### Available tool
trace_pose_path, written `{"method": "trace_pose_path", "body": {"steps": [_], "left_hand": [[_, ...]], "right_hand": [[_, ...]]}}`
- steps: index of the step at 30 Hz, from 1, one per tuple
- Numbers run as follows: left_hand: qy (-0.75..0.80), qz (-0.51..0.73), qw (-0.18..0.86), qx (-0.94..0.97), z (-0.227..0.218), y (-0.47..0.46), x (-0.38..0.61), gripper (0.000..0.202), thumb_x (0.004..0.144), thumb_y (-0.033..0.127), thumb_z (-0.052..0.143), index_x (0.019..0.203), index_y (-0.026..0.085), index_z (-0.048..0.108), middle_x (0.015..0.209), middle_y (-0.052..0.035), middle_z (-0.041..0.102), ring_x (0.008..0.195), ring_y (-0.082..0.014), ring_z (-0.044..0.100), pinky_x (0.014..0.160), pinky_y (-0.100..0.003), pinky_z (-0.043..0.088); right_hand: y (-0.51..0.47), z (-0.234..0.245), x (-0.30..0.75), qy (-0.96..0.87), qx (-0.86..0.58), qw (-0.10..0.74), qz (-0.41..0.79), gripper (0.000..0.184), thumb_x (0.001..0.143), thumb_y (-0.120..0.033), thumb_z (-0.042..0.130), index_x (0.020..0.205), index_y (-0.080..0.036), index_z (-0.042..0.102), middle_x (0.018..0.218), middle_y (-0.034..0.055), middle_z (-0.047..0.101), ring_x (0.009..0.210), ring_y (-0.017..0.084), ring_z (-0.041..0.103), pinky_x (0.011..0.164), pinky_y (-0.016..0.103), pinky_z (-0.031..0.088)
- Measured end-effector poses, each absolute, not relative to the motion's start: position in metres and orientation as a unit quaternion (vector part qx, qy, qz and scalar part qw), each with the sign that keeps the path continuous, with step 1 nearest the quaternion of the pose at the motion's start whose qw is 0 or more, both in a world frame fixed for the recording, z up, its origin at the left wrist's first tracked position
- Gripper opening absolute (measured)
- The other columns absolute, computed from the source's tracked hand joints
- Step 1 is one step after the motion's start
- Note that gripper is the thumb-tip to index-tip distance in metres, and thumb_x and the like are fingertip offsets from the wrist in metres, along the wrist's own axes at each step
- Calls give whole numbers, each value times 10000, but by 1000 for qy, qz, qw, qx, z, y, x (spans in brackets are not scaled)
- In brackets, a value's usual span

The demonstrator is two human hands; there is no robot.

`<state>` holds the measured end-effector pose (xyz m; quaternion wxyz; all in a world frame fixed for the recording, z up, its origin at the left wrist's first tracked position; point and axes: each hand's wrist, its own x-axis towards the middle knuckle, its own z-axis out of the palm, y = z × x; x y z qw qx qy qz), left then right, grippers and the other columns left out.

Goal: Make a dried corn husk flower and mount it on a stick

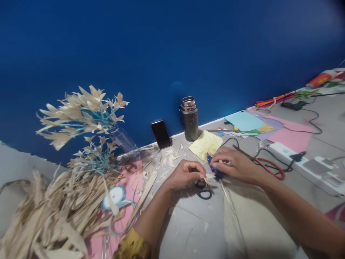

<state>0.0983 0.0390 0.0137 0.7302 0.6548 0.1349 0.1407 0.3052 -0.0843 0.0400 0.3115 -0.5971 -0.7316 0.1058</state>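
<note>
- At the fingertips of the left hand (184, 175), a small pale beige piece of dried husk (209, 176) is pinched between thumb and forefinger; the hand is narrow, its other fingers curled in.
- Just to the right of that piece, the right hand (234, 163) is closed around a blue plastic tool (210, 162); the fingers cover much of it, so its full shape cannot be made out.
- Right below the left fingertips, a pair of scissors with black ring handles (204, 194) lies on the grey tabletop (188, 230), partly hidden by the husk piece and the hand.
- Just beyond both hands lies a pale yellow sheet (201, 146), with an open, dark grey metal flask (191, 124) upright behind it.
- Farther beyond the left hand, a black phone (161, 134) leans near the deep blue wall (151, 54); thin beige scraps (170, 158) are scattered between phone and hand.
- Well to the left of the left hand spreads a heap of long, dry beige husk strips (51, 216), and above it a bunch of pale husk flowers on light blue stems (81, 117).
- Beyond the right wrist are red-handled scissors (281, 175), and farther right a long white power strip (304, 168).
</note>
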Motion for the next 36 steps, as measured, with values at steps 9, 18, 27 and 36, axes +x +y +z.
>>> {"method": "trace_pose_path", "body": {"steps": [9,18,27,36], "left_hand": [[128,107,696,699,18,29,100,169,748,294,784,742,127,759,691,-53,684,645,-141,584,653,-255,443],[187,230,819,491,-1,32,107,277,615,277,905,730,108,720,685,-43,659,581,-109,559,582,-237,413],[178,280,905,267,-21,35,109,349,578,130,897,797,148,627,693,9,579,631,-89,540,591,-207,422],[166,265,915,255,-30,37,112,318,570,132,896,774,128,652,663,0,597,610,-100,552,582,-224,439]], "right_hand": [[-73,56,289,-768,-566,189,233,131,782,-126,616,709,-188,704,734,19,664,729,172,600,665,261,393],[-63,45,294,-601,-591,425,330,72,673,-167,650,616,-181,693,640,-14,653,612,137,533,593,250,376],[-42,-13,270,-349,-570,660,343,309,766,-494,747,740,-193,680,546,-42,503,481,112,418,427,242,301],[-44,-13,263,-258,-508,718,401,277,677,-429,851,713,-202,698,617,-37,549,546,102,435,486,230,354]]}}
